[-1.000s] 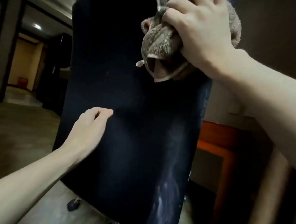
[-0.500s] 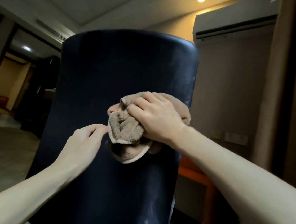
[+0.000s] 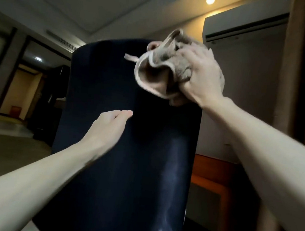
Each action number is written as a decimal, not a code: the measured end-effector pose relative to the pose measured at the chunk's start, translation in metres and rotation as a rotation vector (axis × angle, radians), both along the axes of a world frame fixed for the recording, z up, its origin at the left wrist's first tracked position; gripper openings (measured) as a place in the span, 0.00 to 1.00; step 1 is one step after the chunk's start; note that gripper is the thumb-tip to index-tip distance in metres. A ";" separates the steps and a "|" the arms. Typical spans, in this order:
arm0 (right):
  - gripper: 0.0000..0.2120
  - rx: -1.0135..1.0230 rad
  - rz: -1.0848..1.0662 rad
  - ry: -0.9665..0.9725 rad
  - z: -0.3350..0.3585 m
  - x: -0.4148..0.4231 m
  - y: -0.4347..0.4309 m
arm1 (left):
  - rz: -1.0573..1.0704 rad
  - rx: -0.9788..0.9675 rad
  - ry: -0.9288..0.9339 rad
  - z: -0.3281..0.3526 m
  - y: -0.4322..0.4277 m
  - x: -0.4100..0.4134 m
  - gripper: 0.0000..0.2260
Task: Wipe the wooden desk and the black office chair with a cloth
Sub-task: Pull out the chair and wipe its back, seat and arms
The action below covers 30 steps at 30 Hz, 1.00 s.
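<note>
- The right hand (image 3: 202, 77) has its fingers curled tight into a bunched grey-brown cloth (image 3: 157, 75), pressing it against the upper right corner of the black office chair (image 3: 125, 159), just under the top edge of the backrest.
- Half a second ago that cloth sat lower, at mid-back and almost touching the other hand. Now it is up in the upper centre-right of the frame, well apart from that hand. A second ago it was high as well, so I read this as up-and-down strokes over the backrest.
- The left hand (image 3: 107, 127) lies flat on the backrest at centre left of the frame, fingers straight and close together, holding nothing. It has hardly shifted and seems to steady the chair.
- Pale streaks (image 3: 165, 226) show low on the backrest, towards the bottom centre; the cloth is nowhere near them, so that patch probably wants another pass.
- The wooden desk (image 3: 213, 175) peeks out at right of the frame, behind the chair, with neither hand on it. Whether it has been wiped I cannot tell.
- My guess: the chair step is under way, with the backrest's upper part now covered.
</note>
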State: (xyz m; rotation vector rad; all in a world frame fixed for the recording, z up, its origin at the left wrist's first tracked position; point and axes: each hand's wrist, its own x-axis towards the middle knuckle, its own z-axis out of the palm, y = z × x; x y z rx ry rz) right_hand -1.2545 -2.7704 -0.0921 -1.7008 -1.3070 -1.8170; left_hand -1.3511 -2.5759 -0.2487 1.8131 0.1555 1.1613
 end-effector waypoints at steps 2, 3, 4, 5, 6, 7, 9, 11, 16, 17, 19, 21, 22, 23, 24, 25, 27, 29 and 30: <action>0.26 -0.018 0.056 -0.015 -0.029 0.010 0.002 | -0.020 -0.005 0.037 -0.004 0.003 0.001 0.23; 0.24 -0.054 0.086 -0.027 -0.044 0.016 0.004 | -0.032 -0.002 0.057 -0.005 0.006 0.002 0.26; 0.22 -0.093 0.111 -0.045 -0.061 0.023 0.006 | -0.045 0.005 0.079 -0.007 0.009 0.003 0.29; 0.21 -0.122 0.132 -0.066 -0.079 0.029 0.009 | -0.055 0.021 0.106 -0.010 0.012 0.004 0.30; 0.19 -0.142 0.150 -0.077 -0.095 0.035 0.012 | -0.065 0.051 0.136 -0.015 0.014 0.007 0.28; 0.18 -0.156 0.164 -0.075 -0.109 0.040 0.014 | -0.073 0.093 0.174 -0.020 0.015 0.010 0.23; 0.18 -0.185 0.161 -0.067 -0.128 0.046 0.016 | -0.054 0.179 0.263 -0.033 0.017 0.021 0.14; 0.18 -0.220 0.128 -0.109 -0.131 0.048 0.012 | -0.029 0.234 0.327 -0.045 0.018 0.030 0.19; 0.10 -0.141 0.061 -0.366 -0.087 0.042 -0.008 | -0.017 0.238 0.421 -0.047 -0.003 0.039 0.37; 0.09 -0.079 0.028 -0.400 -0.072 0.039 -0.011 | -0.028 0.248 0.445 -0.049 -0.005 0.042 0.39; 0.11 0.050 -0.050 -0.427 -0.042 0.035 -0.019 | -0.042 0.266 0.457 -0.053 -0.003 0.044 0.42; 0.13 0.151 -0.101 -0.394 -0.016 0.033 -0.027 | -0.055 0.291 0.446 -0.058 0.003 0.044 0.43; 0.14 0.160 -0.108 -0.347 -0.008 0.034 -0.031 | -0.064 0.299 0.447 -0.060 0.007 0.043 0.42; 0.17 0.133 -0.100 -0.291 -0.004 0.035 -0.032 | -0.070 0.299 0.445 -0.060 0.012 0.041 0.42; 0.19 0.087 -0.082 -0.244 -0.007 0.036 -0.032 | -0.079 0.290 0.441 -0.061 0.016 0.039 0.41; 0.19 0.050 -0.052 -0.219 -0.014 0.039 -0.030 | -0.088 0.272 0.432 -0.060 0.020 0.037 0.41; 0.15 0.047 0.029 -0.196 -0.042 0.045 -0.024 | -0.094 0.227 0.401 -0.057 0.023 0.036 0.39; 0.11 0.098 0.125 -0.163 -0.081 0.053 -0.017 | -0.075 0.174 0.354 -0.055 0.024 0.036 0.38; 0.10 0.120 0.161 -0.138 -0.103 0.056 -0.012 | -0.069 0.139 0.332 -0.054 0.025 0.037 0.37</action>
